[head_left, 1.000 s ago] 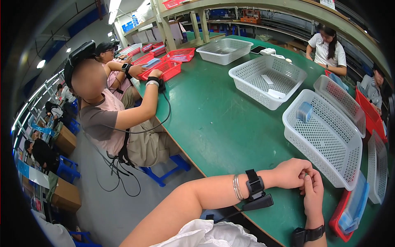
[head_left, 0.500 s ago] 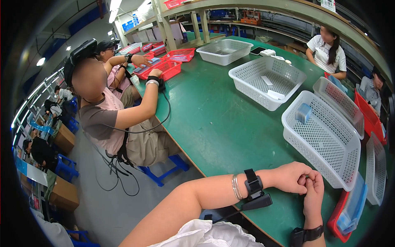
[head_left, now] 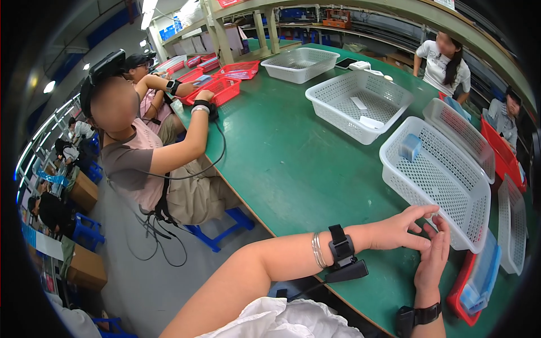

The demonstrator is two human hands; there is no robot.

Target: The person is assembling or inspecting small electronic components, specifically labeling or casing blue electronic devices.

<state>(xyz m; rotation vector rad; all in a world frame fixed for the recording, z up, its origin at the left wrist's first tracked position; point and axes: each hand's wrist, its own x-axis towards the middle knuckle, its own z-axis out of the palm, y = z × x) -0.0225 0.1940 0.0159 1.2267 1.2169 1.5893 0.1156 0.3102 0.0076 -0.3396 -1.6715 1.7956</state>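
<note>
At worktop [head_left: 293, 163] edge, both hands together: left hand [head_left: 403, 228], right hand [head_left: 433, 259] fingertips touching, nothing visibly held; white basket [head_left: 434, 180] just beyond, nearer left.

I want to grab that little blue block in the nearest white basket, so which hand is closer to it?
The left hand, just. It rests by the white basket's near rim, below the blue block. The right hand sits lower on the table, touching the left hand's fingers.

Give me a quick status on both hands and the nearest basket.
Left hand and right hand together at the table edge, fingers meeting, nothing clearly held. White basket just beyond, small blue block inside. Nothing between hands and basket.
</note>
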